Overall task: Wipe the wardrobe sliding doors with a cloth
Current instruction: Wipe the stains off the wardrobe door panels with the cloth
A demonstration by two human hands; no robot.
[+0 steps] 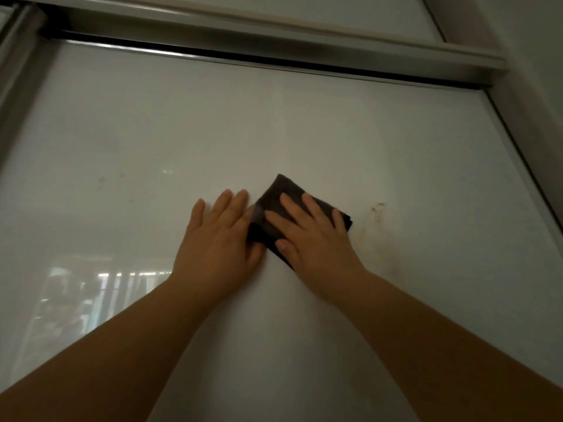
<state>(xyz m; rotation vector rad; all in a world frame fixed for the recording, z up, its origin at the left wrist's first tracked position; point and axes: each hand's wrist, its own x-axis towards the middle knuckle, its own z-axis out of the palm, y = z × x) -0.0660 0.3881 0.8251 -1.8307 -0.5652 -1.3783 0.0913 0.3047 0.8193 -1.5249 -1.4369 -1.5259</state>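
We see the cloth (275, 199), dark grey and folded to a small square, lying flat against the white sliding door (274, 126), about in the middle of the panel and well below its top edge; one corner of it points up toward the top track (243, 53). Our right hand (310, 236) presses on the cloth with the fingers spread and flat, so it does not pinch it but holds it against the door under the palm; our left hand (219, 236) lies flat just beside it, fingers wide, and its thumb side touches the left edge of the cloth. Both forearms come up from the bottom corners of the view. Just to the right of the cloth there is a brownish stain (376, 211) on the panel, with small dark marks above a paler smear; it is apart from the cloth. At the lower left the glossy door gives a dim reflection (100, 293) of a room; we cannot tell what is in it. A metal frame (518, 141) runs down the right side of the door. We see no container and no readable writing.
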